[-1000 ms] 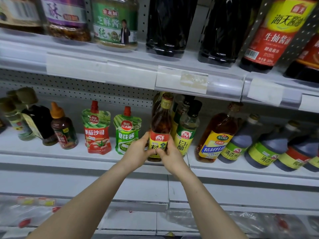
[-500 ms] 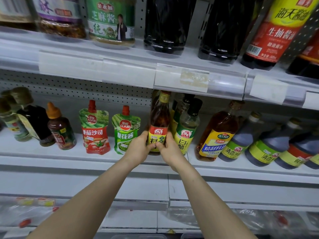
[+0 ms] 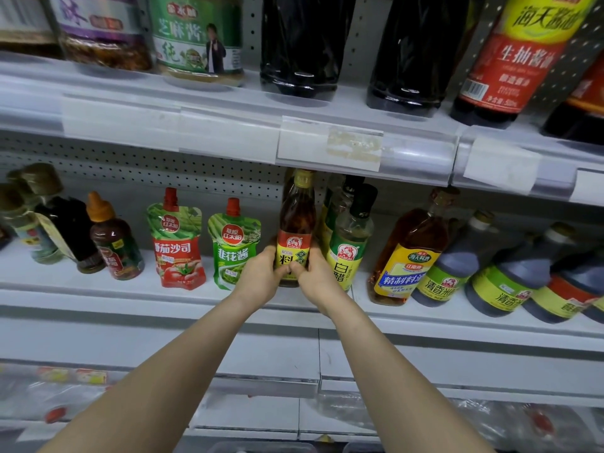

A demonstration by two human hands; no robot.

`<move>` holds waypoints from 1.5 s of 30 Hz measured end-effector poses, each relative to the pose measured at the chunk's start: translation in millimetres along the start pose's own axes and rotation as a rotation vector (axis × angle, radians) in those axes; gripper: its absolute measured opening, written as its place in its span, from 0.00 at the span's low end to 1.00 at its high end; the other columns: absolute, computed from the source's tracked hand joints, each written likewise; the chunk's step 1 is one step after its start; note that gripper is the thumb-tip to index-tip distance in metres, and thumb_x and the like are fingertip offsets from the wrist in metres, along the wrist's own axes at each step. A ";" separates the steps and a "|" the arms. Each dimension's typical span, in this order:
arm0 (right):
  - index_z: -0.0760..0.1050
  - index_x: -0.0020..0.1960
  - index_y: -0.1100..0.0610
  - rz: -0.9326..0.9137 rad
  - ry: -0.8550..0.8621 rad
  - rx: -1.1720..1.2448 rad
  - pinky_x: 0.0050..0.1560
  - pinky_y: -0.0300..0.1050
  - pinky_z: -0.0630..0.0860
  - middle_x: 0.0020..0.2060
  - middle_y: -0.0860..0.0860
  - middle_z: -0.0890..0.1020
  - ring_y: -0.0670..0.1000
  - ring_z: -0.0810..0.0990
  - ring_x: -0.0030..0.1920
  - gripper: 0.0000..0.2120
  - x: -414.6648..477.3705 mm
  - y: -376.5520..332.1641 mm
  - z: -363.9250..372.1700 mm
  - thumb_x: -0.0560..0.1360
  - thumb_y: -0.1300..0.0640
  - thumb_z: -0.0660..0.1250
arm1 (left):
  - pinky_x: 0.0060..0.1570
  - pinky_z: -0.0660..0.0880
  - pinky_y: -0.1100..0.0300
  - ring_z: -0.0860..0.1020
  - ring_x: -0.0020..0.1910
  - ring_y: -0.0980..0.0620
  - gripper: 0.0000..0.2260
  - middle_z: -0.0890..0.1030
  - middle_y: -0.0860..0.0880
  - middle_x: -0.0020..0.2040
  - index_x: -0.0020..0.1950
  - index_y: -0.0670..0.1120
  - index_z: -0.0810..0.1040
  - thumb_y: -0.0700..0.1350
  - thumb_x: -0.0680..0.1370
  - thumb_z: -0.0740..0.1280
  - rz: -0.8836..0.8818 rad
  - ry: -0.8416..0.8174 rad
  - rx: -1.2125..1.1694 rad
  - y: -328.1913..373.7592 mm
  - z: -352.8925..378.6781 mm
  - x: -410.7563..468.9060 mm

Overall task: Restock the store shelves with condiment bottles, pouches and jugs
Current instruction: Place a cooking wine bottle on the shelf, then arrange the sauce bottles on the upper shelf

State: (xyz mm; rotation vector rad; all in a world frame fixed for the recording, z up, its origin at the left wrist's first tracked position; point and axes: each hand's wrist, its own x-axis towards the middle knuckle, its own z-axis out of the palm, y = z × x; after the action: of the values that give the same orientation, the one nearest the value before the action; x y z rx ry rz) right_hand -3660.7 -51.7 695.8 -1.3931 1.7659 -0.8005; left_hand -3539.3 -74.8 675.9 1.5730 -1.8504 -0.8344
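Observation:
An amber cooking wine bottle [image 3: 296, 220] with a yellow cap and a yellow and red label stands upright on the middle shelf [image 3: 98, 286]. My left hand [image 3: 261, 276] grips its base from the left and my right hand [image 3: 315, 277] grips it from the right; the thumbs meet over the label's lower part. Right beside it stands a clear white vinegar bottle [image 3: 351, 238] with a black cap. To the left are a green pouch [image 3: 233, 246] and a red tomato sauce pouch [image 3: 178, 243].
Further left stand a small brown bottle [image 3: 112, 240] with an orange cap and dark bottles [image 3: 65, 223]. To the right lean an amber bottle [image 3: 411, 253] and dark vinegar bottles [image 3: 464, 259]. The upper shelf [image 3: 327, 125] carries jars and large dark soy sauce bottles [image 3: 302, 44]. Bagged goods lie below.
Both hands have pushed the cooking wine bottle slightly deeper onto the shelf and closed in round its base, thumbs now meeting in front. The camera has moved closer.

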 end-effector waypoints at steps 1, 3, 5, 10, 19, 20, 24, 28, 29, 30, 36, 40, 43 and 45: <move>0.65 0.71 0.54 -0.004 -0.001 0.006 0.63 0.51 0.73 0.58 0.51 0.76 0.53 0.75 0.59 0.18 -0.5 0.2 -0.6 0.82 0.57 0.63 | 0.45 0.70 0.57 0.79 0.48 0.43 0.15 0.82 0.41 0.53 0.60 0.39 0.74 0.47 0.79 0.70 -0.004 0.005 0.002 0.7 0.5 -0.9; 0.65 0.72 0.54 -0.014 0.005 0.018 0.62 0.51 0.73 0.58 0.51 0.77 0.53 0.75 0.59 0.19 -1.4 1.4 -1.6 0.82 0.58 0.63 | 0.47 0.73 0.55 0.79 0.50 0.42 0.15 0.82 0.41 0.53 0.60 0.39 0.74 0.46 0.79 0.70 -0.010 0.017 0.005 2.6 1.4 -2.8; 0.65 0.71 0.54 -0.013 0.007 0.017 0.60 0.51 0.73 0.59 0.53 0.78 0.54 0.76 0.58 0.18 -2.0 4.6 -1.3 0.83 0.58 0.62 | 0.50 0.74 0.53 0.80 0.51 0.41 0.14 0.82 0.41 0.53 0.61 0.40 0.73 0.45 0.79 0.70 -0.013 0.030 0.006 4.6 3.0 -5.7; 0.61 0.73 0.55 -0.037 -0.003 -0.046 0.57 0.47 0.71 0.63 0.55 0.76 0.57 0.75 0.63 0.20 -13.5 16.6 6.1 0.83 0.60 0.59 | 0.55 0.75 0.48 0.80 0.57 0.39 0.20 0.81 0.40 0.58 0.68 0.39 0.68 0.42 0.80 0.68 -0.017 0.040 -0.016 7.3 9.8 -21.1; 0.50 0.82 0.51 -0.286 0.040 0.012 0.68 0.37 0.63 0.79 0.49 0.63 0.52 0.67 0.75 0.31 -69.9 65.6 14.3 0.83 0.66 0.55 | 0.62 0.74 0.61 0.77 0.64 0.52 0.22 0.78 0.48 0.67 0.74 0.43 0.70 0.34 0.80 0.65 -0.002 0.320 -0.239 -10.4 42.5 -104.5; 0.52 0.82 0.51 -0.315 0.035 0.032 0.70 0.37 0.64 0.78 0.48 0.65 0.51 0.67 0.76 0.30 -77.3 73.4 16.5 0.83 0.67 0.54 | 0.61 0.75 0.61 0.78 0.63 0.53 0.20 0.79 0.48 0.65 0.72 0.44 0.72 0.34 0.80 0.65 0.010 0.328 -0.239 -15.0 47.0 -115.9; 0.58 0.80 0.49 -0.288 0.006 0.036 0.67 0.35 0.66 0.75 0.49 0.70 0.49 0.70 0.73 0.28 -113.8 112.3 31.3 0.83 0.67 0.55 | 0.59 0.76 0.60 0.78 0.61 0.54 0.18 0.79 0.49 0.65 0.69 0.45 0.75 0.35 0.80 0.66 -0.047 0.240 -0.199 -40.8 64.5 -160.7; 0.62 0.79 0.50 -0.208 -0.033 -0.021 0.72 0.44 0.69 0.75 0.48 0.71 0.49 0.71 0.73 0.26 -144.4 156.4 45.4 0.83 0.65 0.57 | 0.58 0.76 0.61 0.78 0.59 0.53 0.18 0.78 0.48 0.65 0.70 0.44 0.74 0.37 0.80 0.66 -0.105 0.129 -0.179 -72.3 77.1 -194.7; 0.63 0.79 0.51 -0.174 -0.030 -0.030 0.73 0.42 0.68 0.74 0.48 0.71 0.50 0.71 0.73 0.26 -154.2 168.4 50.1 0.83 0.65 0.58 | 0.59 0.76 0.59 0.79 0.59 0.52 0.17 0.78 0.47 0.65 0.70 0.44 0.74 0.38 0.80 0.66 -0.121 0.092 -0.176 -81.7 81.2 -202.8; 0.64 0.78 0.51 -0.136 -0.028 -0.035 0.71 0.37 0.67 0.74 0.48 0.71 0.49 0.71 0.73 0.26 -165.7 181.2 55.4 0.83 0.65 0.58 | 0.59 0.76 0.58 0.79 0.59 0.52 0.17 0.78 0.47 0.65 0.70 0.44 0.74 0.37 0.80 0.66 -0.140 0.054 -0.175 -91.7 86.3 -212.1; 0.68 0.76 0.55 0.058 -0.062 -0.088 0.60 0.23 0.63 0.70 0.50 0.76 0.50 0.77 0.68 0.25 -226.7 251.9 94.3 0.81 0.67 0.62 | 0.56 0.72 0.68 0.80 0.58 0.53 0.17 0.81 0.48 0.62 0.70 0.46 0.75 0.38 0.80 0.66 -0.317 -0.136 -0.196 -157.6 127.2 -274.6; 0.72 0.74 0.57 0.179 -0.071 -0.093 0.61 0.37 0.72 0.65 0.54 0.81 0.53 0.81 0.61 0.25 -255.5 299.8 121.5 0.79 0.70 0.64 | 0.58 0.76 0.62 0.81 0.56 0.52 0.16 0.82 0.47 0.59 0.67 0.45 0.77 0.38 0.79 0.67 -0.385 -0.184 -0.180 -195.7 159.5 -308.8; 0.73 0.72 0.59 0.239 -0.100 -0.091 0.64 0.38 0.72 0.65 0.51 0.79 0.51 0.79 0.64 0.24 -268.2 338.5 141.8 0.78 0.72 0.64 | 0.59 0.76 0.58 0.81 0.55 0.50 0.17 0.81 0.46 0.58 0.68 0.43 0.77 0.36 0.79 0.67 -0.466 -0.234 -0.197 -222.4 189.5 -328.4; 0.73 0.72 0.59 0.273 -0.134 -0.111 0.58 0.27 0.69 0.64 0.53 0.81 0.48 0.80 0.60 0.24 -268.8 367.5 155.7 0.78 0.72 0.64 | 0.57 0.75 0.63 0.81 0.54 0.49 0.17 0.82 0.45 0.58 0.66 0.41 0.78 0.34 0.77 0.69 -0.525 -0.228 -0.194 -241.1 213.2 -337.6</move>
State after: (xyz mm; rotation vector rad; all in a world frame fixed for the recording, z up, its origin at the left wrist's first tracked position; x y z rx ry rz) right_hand -3681.4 285.8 353.4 -1.2096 1.8665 -0.4596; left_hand -3496.9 252.0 345.8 1.9273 -1.4501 -1.4295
